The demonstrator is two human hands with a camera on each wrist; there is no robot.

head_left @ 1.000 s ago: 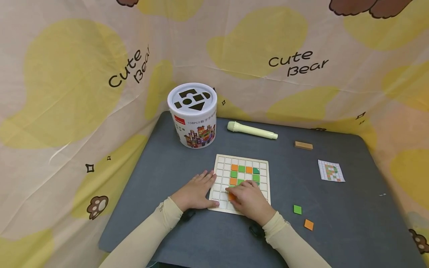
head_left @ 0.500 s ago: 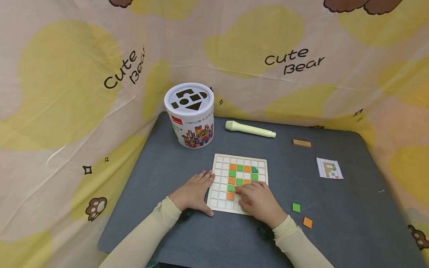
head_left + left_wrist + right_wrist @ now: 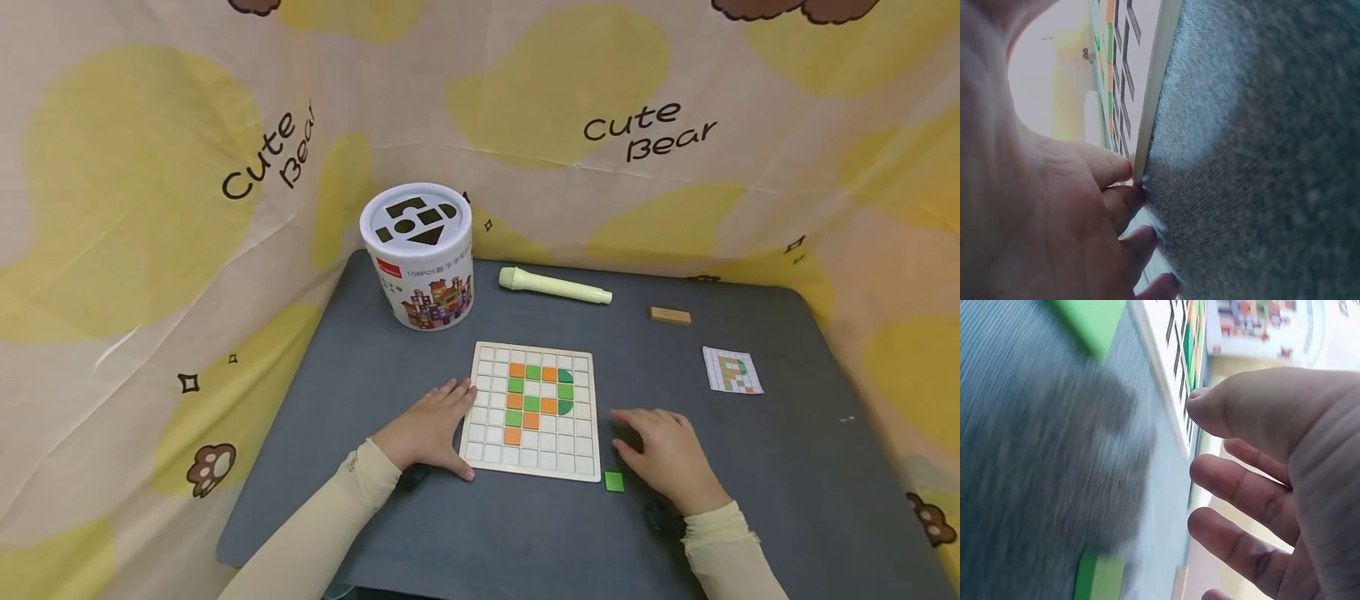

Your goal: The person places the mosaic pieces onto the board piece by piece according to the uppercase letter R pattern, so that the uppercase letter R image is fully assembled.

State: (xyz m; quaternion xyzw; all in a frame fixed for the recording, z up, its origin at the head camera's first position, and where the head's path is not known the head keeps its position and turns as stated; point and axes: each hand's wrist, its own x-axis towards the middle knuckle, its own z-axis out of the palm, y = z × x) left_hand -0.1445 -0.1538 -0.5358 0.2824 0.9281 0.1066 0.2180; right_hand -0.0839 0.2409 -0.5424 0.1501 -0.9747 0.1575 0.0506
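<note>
A white gridded board lies on the table with orange, green and dark green pieces set in a P-like pattern. My left hand rests at its left side, fingers spread; the left wrist view has the fingertips right at the board's edge. To the right of the board, my right hand hovers with loosely bent fingers and nothing between them. A green square tile lies by the board's lower right corner. Another green tile shows low in the right wrist view; in the head view the hand covers it.
A printed pattern card lies at the right, with a wooden block behind it. At the back are a pale yellow microphone-shaped stick and a white bucket with shape cutouts in its lid. A patterned cloth hangs behind the table.
My right hand has left the board and moved right, uncovering the lower part of the pattern and a green tile beside the corner. My left hand stays at the board's left side, its thumb off the board.
</note>
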